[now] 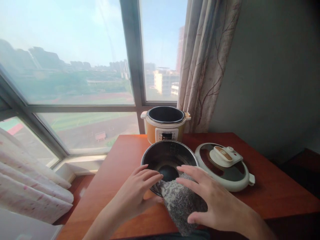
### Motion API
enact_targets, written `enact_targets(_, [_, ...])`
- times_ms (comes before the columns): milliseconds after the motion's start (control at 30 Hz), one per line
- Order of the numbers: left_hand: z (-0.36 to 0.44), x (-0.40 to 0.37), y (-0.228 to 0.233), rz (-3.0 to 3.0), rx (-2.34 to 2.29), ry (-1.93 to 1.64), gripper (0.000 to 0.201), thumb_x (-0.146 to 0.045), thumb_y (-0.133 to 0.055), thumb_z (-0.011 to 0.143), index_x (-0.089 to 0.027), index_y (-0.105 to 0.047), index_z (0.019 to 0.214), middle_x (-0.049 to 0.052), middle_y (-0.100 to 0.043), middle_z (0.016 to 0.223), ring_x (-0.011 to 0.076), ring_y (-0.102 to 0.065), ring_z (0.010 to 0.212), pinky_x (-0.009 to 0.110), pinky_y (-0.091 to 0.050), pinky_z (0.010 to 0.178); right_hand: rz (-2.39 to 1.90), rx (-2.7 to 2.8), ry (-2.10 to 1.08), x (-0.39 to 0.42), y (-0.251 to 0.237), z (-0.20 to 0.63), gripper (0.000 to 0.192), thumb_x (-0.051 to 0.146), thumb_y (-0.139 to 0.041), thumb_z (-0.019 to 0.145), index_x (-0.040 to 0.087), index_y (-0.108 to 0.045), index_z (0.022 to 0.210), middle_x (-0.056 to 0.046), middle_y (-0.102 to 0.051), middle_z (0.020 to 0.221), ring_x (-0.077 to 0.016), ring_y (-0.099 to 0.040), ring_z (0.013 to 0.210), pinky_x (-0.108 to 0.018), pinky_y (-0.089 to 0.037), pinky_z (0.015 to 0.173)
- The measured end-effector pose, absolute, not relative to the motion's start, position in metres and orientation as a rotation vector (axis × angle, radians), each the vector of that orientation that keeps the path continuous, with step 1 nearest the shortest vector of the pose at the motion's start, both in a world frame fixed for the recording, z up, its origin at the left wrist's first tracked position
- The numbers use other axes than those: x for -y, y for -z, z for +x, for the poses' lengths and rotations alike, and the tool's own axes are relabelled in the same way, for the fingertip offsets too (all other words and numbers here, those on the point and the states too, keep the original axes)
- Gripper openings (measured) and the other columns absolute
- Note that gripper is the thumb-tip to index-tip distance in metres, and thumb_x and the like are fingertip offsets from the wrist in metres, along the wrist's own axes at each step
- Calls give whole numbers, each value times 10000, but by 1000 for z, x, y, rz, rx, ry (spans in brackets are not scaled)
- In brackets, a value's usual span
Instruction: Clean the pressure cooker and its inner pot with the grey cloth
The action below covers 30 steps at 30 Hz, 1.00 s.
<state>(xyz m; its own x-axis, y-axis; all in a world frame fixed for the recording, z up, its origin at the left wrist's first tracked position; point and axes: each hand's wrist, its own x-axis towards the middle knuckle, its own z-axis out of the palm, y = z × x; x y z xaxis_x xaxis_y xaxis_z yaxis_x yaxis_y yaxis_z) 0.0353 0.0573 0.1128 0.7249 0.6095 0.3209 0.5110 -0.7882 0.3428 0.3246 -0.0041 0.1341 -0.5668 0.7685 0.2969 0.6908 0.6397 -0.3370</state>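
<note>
We are seeing no text that we can read. The orange cooker [165,125] by the window is carrying a white control panel [166,134] on its front, with a small dark display and some marks around it, but they are too small and too blurred to read. The white lid [225,165] lying on the table [275,186] is showing a brown patch on its handle [224,154], and we are not making out any letters there.
</note>
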Motion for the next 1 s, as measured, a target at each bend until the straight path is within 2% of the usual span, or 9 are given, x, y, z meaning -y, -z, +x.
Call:
enact_targets(33, [31, -60, -107, 2704, -887, -690, 375, -446, -663, 915, -236, -629, 1223, 79, -723, 1164, 254, -669, 1072, 492, -408, 1119, -1173, 2502, -285, -3, -131, 317, 771, 443, -880, 699, 288, -563, 1384, -84, -575, 1446, -309, -540, 1309, -480, -398, 1134])
enact_targets(100, [27, -63, -93, 2691, -871, -828, 237, -425, -550, 979, -211, -652, 995, 61, -708, 962, 218, -656, 940, 462, -431, 1088, -1223, 2580, -287, -13, -123, 302, 683, 469, -866, 712, 267, -605, 1310, -57, -698, 1226, -291, -631, 1135, -473, -436, 1054])
enact_targets(167, [28, -65, -79, 2671, -867, -944, 308, -372, -443, 1014, -209, -579, 792, 31, -614, 792, 191, -603, 820, 455, -439, 1062, -1291, 2629, -203, -19, -116, 289, 499, 466, -829, 750, 231, -658, 1156, -39, -729, 1021, -275, -664, 957, -432, -476, 910])
enact_targets(300, [36, -65, -65, 2636, -903, -1067, 314, -260, -370, 1009, -212, -456, 711, -3, -482, 712, 170, -521, 752, 448, -442, 1020, -1326, 2664, -19, -18, -110, 264, 318, 445, -790, 780, 207, -641, 930, -31, -692, 862, -244, -638, 779, -360, -428, 703])
enact_targets(500, [43, -68, -65, 2535, -916, -1240, 302, -145, -343, 974, -211, -406, 685, -18, -435, 666, 158, -495, 715, 418, -446, 985, -1326, 2560, 103, -4, -103, 231, 278, 352, -787, 798, 202, -602, 941, -28, -665, 848, -222, -608, 729, -348, -365, 630])
enact_targets(633, [44, -77, -61, 2470, -833, -1382, 352, -152, -347, 973, -207, -349, 624, -32, -367, 596, 147, -441, 631, 396, -456, 926, -1317, 2529, 77, 0, -96, 235, 308, 394, -787, 804, 212, -587, 952, -21, -659, 866, -223, -603, 744, -349, -363, 640])
enact_targets(833, [38, -94, -59, 2440, -751, -1334, 448, -218, -321, 1009, -208, -394, 567, -23, -396, 563, 153, -439, 622, 411, -445, 942, -1190, 2653, -88, -10, -99, 279, 442, 498, -787, 806, 214, -597, 1086, -19, -682, 965, -226, -625, 853, -342, -401, 730])
enact_targets(1000, [28, -111, -63, 2389, -685, -1255, 537, -322, -287, 1042, -219, -414, 530, -14, -404, 535, 166, -438, 616, 420, -469, 937, -1098, 2705, -230, -19, -109, 321, 421, 388, -831, 765, 220, -614, 1085, -37, -686, 1036, -238, -615, 974, -351, -438, 854])
